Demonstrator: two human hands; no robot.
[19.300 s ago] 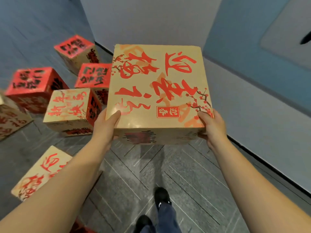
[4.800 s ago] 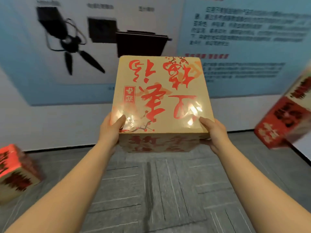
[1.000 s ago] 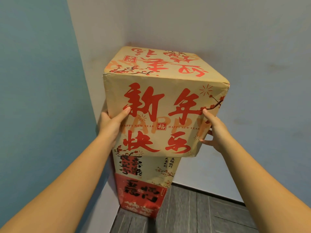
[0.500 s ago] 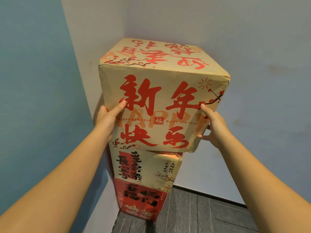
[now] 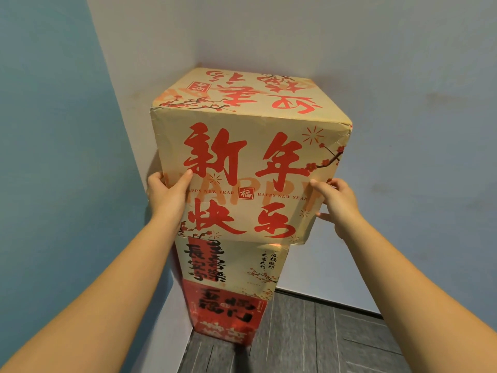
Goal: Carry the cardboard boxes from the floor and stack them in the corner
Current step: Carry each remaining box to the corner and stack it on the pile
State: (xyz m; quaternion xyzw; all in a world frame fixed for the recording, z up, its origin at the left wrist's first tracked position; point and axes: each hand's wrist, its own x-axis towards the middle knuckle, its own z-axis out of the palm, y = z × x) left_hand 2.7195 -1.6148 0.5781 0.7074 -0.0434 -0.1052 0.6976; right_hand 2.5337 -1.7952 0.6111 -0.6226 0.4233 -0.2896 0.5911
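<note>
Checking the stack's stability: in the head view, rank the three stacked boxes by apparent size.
1. Top tan box, though nearest the camera.
2. Middle cream box and bottom red box: alike, partly hidden, unranked.

- One view only, from a camera worn on the person's head, so no second view shares the scene.
- It faces forward and slightly down into a room corner, blue wall (image 5: 48, 157) to the left, pale wall (image 5: 403, 76) ahead and right.
- It sits close: the stacked boxes (image 5: 242, 184) fill the middle, both forearms reach in from below, and a strip of floor (image 5: 336, 340) shows at the bottom.
</note>
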